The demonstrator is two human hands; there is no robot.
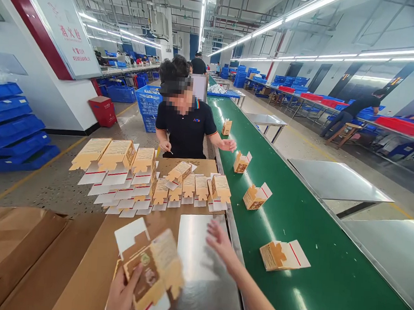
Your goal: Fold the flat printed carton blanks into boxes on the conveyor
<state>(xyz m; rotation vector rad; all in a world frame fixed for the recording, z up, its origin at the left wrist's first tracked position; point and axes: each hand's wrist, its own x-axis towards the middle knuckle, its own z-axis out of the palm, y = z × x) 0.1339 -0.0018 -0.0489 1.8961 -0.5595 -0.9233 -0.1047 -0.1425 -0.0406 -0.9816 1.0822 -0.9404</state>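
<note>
My left hand (124, 288) grips a small brown and cream carton (148, 278) near the bottom of the view. White end flaps stick out at its top and bottom, and its right part is blurred. Fingers apart, my right hand (218, 243) hovers empty above the bare metal tabletop (199, 268), close to the conveyor's edge. Beyond both hands, a stack of cartons (120, 182) with hanging flaps stands at the left. A row of similar cartons (188, 187) continues to its right.
A green conveyor belt (287, 217) runs along my right, carrying several cartons (255, 196) spaced apart. Across the table sits a co-worker (186, 125), one hand over the belt. Brown cardboard (37, 252) lies at left; blue trays (10, 127) are stacked behind it.
</note>
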